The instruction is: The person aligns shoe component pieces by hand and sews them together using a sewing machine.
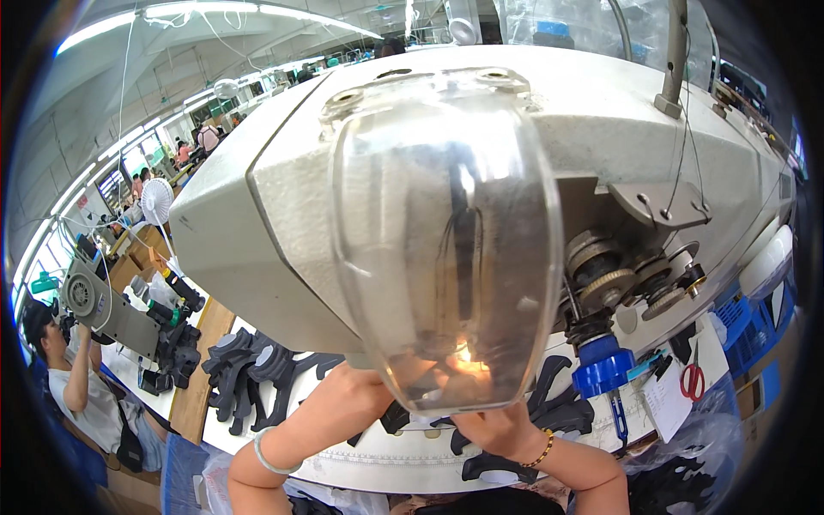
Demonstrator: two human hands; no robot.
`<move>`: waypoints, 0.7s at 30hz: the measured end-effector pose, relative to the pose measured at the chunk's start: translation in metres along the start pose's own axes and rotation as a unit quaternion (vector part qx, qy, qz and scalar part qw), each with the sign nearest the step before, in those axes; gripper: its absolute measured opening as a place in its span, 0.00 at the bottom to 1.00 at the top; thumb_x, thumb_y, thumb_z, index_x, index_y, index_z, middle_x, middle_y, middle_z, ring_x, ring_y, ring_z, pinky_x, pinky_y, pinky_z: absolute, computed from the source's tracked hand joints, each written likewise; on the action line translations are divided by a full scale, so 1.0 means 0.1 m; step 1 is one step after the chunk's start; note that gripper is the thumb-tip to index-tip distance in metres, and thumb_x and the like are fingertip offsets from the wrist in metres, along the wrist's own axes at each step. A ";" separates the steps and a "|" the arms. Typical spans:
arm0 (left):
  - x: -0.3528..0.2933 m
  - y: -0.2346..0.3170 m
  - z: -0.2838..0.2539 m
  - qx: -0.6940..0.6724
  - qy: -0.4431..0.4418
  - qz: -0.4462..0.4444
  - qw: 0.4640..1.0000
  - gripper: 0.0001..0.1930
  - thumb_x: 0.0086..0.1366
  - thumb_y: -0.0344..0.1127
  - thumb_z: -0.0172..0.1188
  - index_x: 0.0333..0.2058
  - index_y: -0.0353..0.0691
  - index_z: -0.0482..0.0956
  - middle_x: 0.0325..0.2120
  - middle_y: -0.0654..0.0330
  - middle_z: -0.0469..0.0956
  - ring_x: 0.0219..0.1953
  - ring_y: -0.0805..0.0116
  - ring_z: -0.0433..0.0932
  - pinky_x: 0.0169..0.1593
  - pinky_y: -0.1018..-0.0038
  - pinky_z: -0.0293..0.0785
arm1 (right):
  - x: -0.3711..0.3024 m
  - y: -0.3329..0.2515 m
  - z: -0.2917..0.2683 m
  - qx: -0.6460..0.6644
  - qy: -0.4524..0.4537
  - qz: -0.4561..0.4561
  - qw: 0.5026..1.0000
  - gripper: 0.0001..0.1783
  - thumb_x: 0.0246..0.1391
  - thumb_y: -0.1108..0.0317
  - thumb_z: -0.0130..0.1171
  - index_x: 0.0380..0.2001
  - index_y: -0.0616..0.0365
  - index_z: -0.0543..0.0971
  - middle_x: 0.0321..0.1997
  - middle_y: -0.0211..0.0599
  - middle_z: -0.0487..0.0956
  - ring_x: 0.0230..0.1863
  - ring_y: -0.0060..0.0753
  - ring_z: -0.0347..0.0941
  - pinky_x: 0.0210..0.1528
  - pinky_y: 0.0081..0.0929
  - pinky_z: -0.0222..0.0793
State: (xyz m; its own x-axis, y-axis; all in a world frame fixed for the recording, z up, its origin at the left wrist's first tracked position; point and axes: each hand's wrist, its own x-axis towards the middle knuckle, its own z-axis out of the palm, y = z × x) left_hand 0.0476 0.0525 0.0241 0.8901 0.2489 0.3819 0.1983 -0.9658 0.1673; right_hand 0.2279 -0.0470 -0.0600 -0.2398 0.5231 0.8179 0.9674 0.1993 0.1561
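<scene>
We see a large grey-white sewing machine head [532,154] filling most of the view, with a clear plastic guard [446,240] over its needle end; our left hand [356,395] and right hand [493,425] reach up under that guard from the lower edge, close together but not touching; the guard and glare hide the fingers, so we cannot tell whether they grip anything. The black cut piece [506,465] lies flat on the white table [378,459] just below our right wrist; its long axis runs roughly left to right. More black cut pieces [253,369] are stacked to the left of our left forearm; a blue thread spool [602,365] hangs under the machine on the right; red-handled scissors [692,378] lie further right; a seated person [73,386] works at another machine far left.
</scene>
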 end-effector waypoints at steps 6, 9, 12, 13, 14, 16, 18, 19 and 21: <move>0.04 0.01 0.03 0.025 -0.022 -0.005 0.999 0.18 0.47 0.24 0.60 0.41 0.34 0.77 0.36 0.55 0.76 0.34 0.60 0.77 0.36 0.70 0.75 | -0.10 0.06 0.06 0.062 0.015 0.000 0.998 0.19 0.50 0.72 0.54 0.48 0.50 0.78 0.41 0.37 0.76 0.39 0.35 0.74 0.40 0.30 0.74; 0.06 0.00 0.07 0.016 0.040 -0.001 0.999 0.13 0.48 0.24 0.65 0.36 0.35 0.80 0.31 0.56 0.78 0.29 0.61 0.79 0.32 0.72 0.76 | -0.07 0.07 0.02 0.088 0.014 0.013 0.996 0.19 0.50 0.73 0.55 0.48 0.54 0.78 0.46 0.40 0.77 0.43 0.40 0.75 0.47 0.32 0.73; 0.02 -0.09 0.11 0.012 0.030 -0.011 0.999 0.14 0.48 0.23 0.64 0.37 0.37 0.81 0.34 0.57 0.79 0.34 0.62 0.80 0.38 0.73 0.78 | -0.11 0.05 0.05 0.179 0.021 0.060 0.982 0.20 0.51 0.72 0.55 0.49 0.54 0.77 0.47 0.42 0.76 0.45 0.41 0.75 0.48 0.33 0.72; 0.00 -0.12 0.12 0.011 0.016 -0.017 1.000 0.15 0.48 0.23 0.64 0.38 0.38 0.81 0.36 0.57 0.80 0.36 0.62 0.81 0.41 0.73 0.78 | -0.12 0.07 0.03 0.159 0.004 0.026 0.987 0.19 0.52 0.71 0.56 0.49 0.59 0.76 0.47 0.45 0.76 0.46 0.41 0.75 0.50 0.34 0.71; -0.04 -0.18 0.15 0.011 0.014 -0.015 1.000 0.15 0.48 0.23 0.64 0.38 0.38 0.81 0.36 0.57 0.80 0.36 0.62 0.81 0.41 0.73 0.78 | -0.11 0.06 0.02 0.157 0.005 0.028 0.987 0.19 0.52 0.71 0.56 0.49 0.59 0.76 0.47 0.45 0.76 0.46 0.41 0.75 0.50 0.34 0.71; -0.11 -0.28 0.22 0.070 0.054 0.047 0.995 0.15 0.50 0.22 0.64 0.39 0.40 0.82 0.36 0.57 0.81 0.35 0.63 0.81 0.41 0.73 0.78 | -0.06 0.04 0.01 0.144 0.024 0.032 0.989 0.15 0.35 0.78 0.58 0.33 0.61 0.80 0.43 0.38 0.75 0.44 0.45 0.72 0.46 0.43 0.69; -0.09 -0.26 0.21 0.055 0.044 0.026 0.997 0.15 0.51 0.22 0.63 0.39 0.41 0.82 0.36 0.57 0.81 0.36 0.63 0.81 0.41 0.73 0.78 | -0.02 0.03 0.02 0.166 0.043 0.049 0.984 0.14 0.35 0.79 0.57 0.32 0.64 0.79 0.42 0.39 0.75 0.40 0.45 0.73 0.41 0.40 0.70; -0.09 -0.25 0.20 0.042 0.034 0.003 0.999 0.14 0.51 0.22 0.63 0.39 0.42 0.82 0.36 0.56 0.81 0.36 0.63 0.81 0.42 0.73 0.77 | -0.03 0.02 0.03 0.176 0.048 0.056 0.982 0.14 0.36 0.79 0.57 0.32 0.64 0.79 0.42 0.40 0.75 0.40 0.45 0.73 0.41 0.40 0.70; -0.07 -0.26 0.22 0.014 0.031 -0.011 0.999 0.14 0.52 0.23 0.64 0.38 0.41 0.82 0.36 0.56 0.81 0.36 0.63 0.81 0.41 0.73 0.77 | -0.01 0.02 0.04 0.181 0.053 0.061 0.980 0.13 0.36 0.80 0.57 0.31 0.65 0.79 0.41 0.40 0.75 0.39 0.45 0.73 0.41 0.40 0.70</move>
State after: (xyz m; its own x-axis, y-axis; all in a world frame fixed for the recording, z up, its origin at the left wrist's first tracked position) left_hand 0.0453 0.0745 -0.0024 0.8585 0.2733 0.4339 0.2298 -0.9615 0.1510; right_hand 0.2300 -0.0440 -0.0626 -0.0957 0.4766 0.8739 0.8912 0.4321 -0.1381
